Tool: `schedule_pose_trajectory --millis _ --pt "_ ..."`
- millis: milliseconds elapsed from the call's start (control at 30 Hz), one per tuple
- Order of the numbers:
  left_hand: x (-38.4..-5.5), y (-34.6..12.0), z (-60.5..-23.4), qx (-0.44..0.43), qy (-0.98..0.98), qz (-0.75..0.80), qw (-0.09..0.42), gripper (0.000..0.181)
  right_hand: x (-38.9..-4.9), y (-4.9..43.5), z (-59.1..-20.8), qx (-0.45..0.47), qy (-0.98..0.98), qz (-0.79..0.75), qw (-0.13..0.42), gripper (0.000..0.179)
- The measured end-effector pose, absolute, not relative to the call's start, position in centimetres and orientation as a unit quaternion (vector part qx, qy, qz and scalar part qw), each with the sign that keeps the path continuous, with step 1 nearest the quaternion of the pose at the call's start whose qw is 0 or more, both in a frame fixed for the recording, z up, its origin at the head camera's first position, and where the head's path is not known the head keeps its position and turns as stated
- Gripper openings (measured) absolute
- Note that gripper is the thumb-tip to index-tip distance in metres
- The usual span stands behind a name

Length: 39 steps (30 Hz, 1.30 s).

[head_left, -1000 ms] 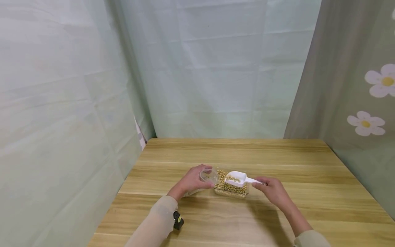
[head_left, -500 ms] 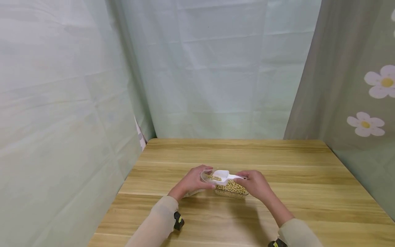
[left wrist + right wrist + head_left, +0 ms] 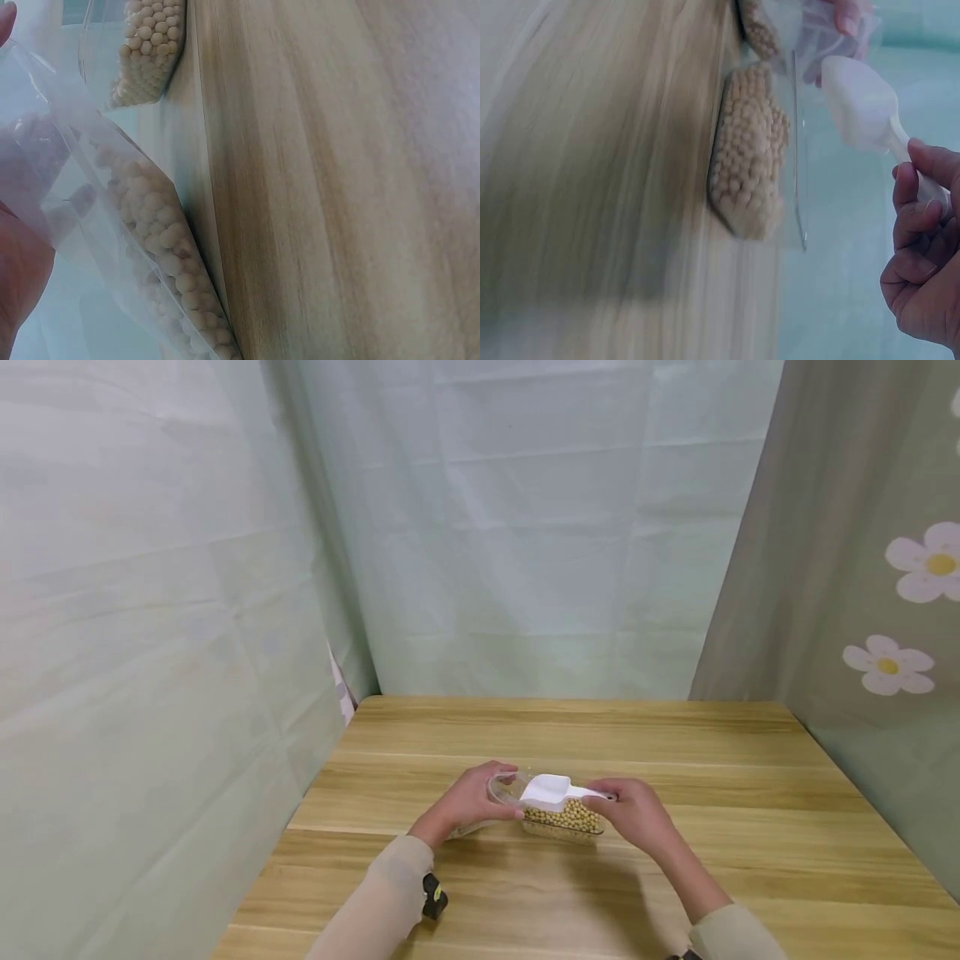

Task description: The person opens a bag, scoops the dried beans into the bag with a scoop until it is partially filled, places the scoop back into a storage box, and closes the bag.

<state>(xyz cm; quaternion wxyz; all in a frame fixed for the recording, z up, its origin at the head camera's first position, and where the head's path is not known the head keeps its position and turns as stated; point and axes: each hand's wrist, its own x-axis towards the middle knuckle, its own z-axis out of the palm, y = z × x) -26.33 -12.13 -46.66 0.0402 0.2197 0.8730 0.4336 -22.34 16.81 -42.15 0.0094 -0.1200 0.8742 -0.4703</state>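
Observation:
My left hand (image 3: 468,797) grips the mouth of a clear plastic bag (image 3: 97,217), which stands spread wide in the head view. Pale round beans (image 3: 180,277), like soybeans, fill the bag's lower part in the left wrist view. Right beside it is a clear rectangular container (image 3: 561,833) with more of these beans (image 3: 576,816) inside. My right hand (image 3: 636,814) holds a white scoop (image 3: 546,791) by its handle, above the container and close to the bag's mouth. No beans show in the scoop's bowl.
Everything stands on a wooden table (image 3: 712,827). Pale cloth curtains (image 3: 525,543) hang behind it and along the left. On the right hangs a curtain with white flowers (image 3: 888,665).
My right hand moved the bean-laden scoop left to the bag's mouth, then drew slightly back right. The beans have left the scoop. My left hand kept its place on the bag.

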Motion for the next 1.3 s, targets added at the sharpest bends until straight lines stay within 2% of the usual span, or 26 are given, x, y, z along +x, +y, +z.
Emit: schedule_pose_trajectory --millis 300,633,1067,1300 --pt "-26.2 -12.5 -46.7 0.229 0.878 0.418 0.032 0.083 -22.1 20.2 -43.8 -0.093 0.892 -0.442 -0.004 0.025" --pt "-26.2 -12.7 -47.0 0.233 0.876 0.422 0.032 0.084 -21.5 20.9 -43.7 -0.073 0.908 -0.413 -0.003 0.038" --pt "-26.1 -12.3 -46.9 0.228 0.874 0.427 0.037 0.081 -20.5 19.1 -42.4 -0.102 0.943 -0.310 -0.067 0.020" --pt "-26.1 -12.0 -46.9 0.227 0.878 0.420 0.033 0.080 -21.1 17.7 -43.6 -0.103 0.941 -0.314 -0.068 0.019"
